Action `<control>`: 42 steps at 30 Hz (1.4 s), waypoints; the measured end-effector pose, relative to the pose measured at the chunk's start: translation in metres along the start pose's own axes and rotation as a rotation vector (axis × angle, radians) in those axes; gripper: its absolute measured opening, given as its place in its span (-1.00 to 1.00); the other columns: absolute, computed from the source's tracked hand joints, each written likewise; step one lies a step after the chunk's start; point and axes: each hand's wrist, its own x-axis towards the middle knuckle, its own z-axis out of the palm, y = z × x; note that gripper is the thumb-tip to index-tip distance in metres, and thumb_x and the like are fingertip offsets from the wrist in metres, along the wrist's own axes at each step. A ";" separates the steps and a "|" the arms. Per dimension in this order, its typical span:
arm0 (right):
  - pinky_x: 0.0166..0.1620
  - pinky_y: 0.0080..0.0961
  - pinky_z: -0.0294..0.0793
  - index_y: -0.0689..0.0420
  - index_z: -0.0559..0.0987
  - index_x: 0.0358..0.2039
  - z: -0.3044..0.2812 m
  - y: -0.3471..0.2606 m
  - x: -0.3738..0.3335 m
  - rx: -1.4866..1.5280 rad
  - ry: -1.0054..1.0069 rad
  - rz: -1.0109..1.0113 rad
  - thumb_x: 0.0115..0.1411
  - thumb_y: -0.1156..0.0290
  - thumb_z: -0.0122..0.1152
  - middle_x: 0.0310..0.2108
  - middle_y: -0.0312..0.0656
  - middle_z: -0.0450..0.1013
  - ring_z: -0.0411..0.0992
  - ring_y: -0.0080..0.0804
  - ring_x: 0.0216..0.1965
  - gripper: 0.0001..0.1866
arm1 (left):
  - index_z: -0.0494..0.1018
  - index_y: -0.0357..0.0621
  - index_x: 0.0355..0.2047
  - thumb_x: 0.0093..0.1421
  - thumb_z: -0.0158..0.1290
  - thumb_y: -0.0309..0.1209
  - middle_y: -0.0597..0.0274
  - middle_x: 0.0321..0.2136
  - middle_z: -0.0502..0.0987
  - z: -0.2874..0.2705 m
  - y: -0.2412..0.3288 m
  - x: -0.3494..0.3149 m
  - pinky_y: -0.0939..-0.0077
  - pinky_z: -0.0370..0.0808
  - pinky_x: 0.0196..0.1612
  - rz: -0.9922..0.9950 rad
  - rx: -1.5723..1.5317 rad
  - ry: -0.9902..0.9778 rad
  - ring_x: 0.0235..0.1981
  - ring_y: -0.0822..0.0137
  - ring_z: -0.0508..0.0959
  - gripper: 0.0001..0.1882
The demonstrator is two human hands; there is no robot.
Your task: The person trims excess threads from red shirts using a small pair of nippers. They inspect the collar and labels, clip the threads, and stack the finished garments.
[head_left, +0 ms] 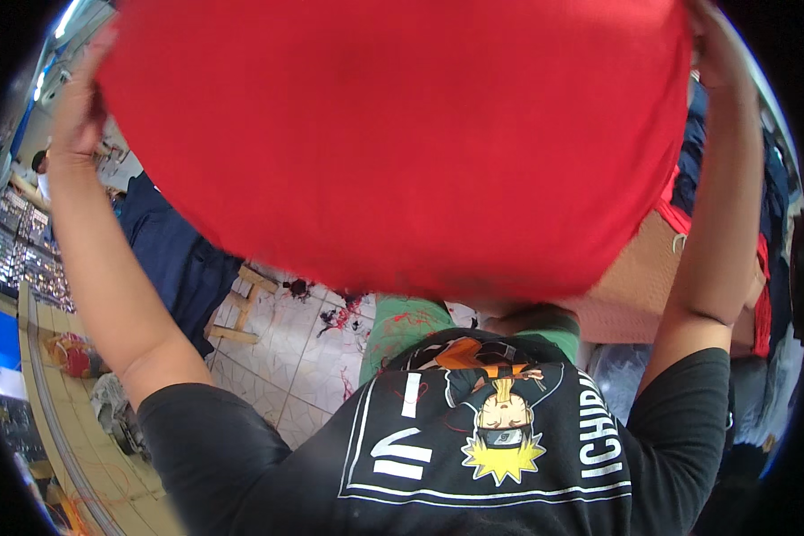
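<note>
A wide piece of plain red cloth [402, 152] is stretched up in front of me and fills the upper middle of the view. My left hand [82, 112] is closed on its left edge, somewhat smeared by motion. At the upper right rim my right hand [716, 49] grips the opposite edge, its fingers mostly hidden. Between them the cloth hangs in a curve, and its lower edge falls just above my green-clad legs [402, 322]. What lies behind the cloth is hidden.
Dark blue cloth [174, 259] hangs at the left beside a wooden frame [241, 313]. Red and dark thread scraps [344, 317] litter the tiled floor [268, 357]. At the right are a brown textured surface [630, 286] and more dark and red fabric. A person [40, 163] is far left.
</note>
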 end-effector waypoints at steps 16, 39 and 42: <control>-0.53 -0.70 0.40 0.12 0.60 -0.28 0.207 0.189 -0.011 -0.171 -0.199 0.086 0.19 0.30 0.24 -0.50 -0.31 0.53 0.40 -0.69 -0.59 -0.83 | 0.39 -0.36 -0.07 0.26 -0.06 -0.62 0.02 -0.14 0.50 -0.101 -0.251 0.129 0.25 0.60 -0.12 0.208 -0.291 0.621 -0.17 0.15 0.56 -0.78; -0.19 -0.39 0.53 0.18 0.60 -0.19 -0.029 0.180 -0.159 -0.608 -0.470 0.040 0.13 0.48 0.25 -0.31 -0.06 0.57 0.56 -0.20 -0.28 -0.79 | 0.47 -0.33 -0.01 0.04 0.25 -0.09 -0.22 -0.12 0.53 0.394 -0.240 0.069 0.24 0.42 0.06 0.233 0.826 -0.129 -0.03 -0.08 0.52 -0.37; -0.19 -0.52 0.50 0.20 0.61 -0.20 -0.078 0.171 -0.164 -0.556 -0.232 0.185 0.17 0.49 0.23 -0.33 -0.16 0.58 0.55 -0.46 -0.27 -0.82 | 0.54 -0.18 -0.09 0.02 0.26 -0.09 -0.14 -0.24 0.58 0.396 -0.223 0.072 0.18 0.48 -0.04 0.342 0.956 -0.076 -0.13 -0.10 0.55 -0.47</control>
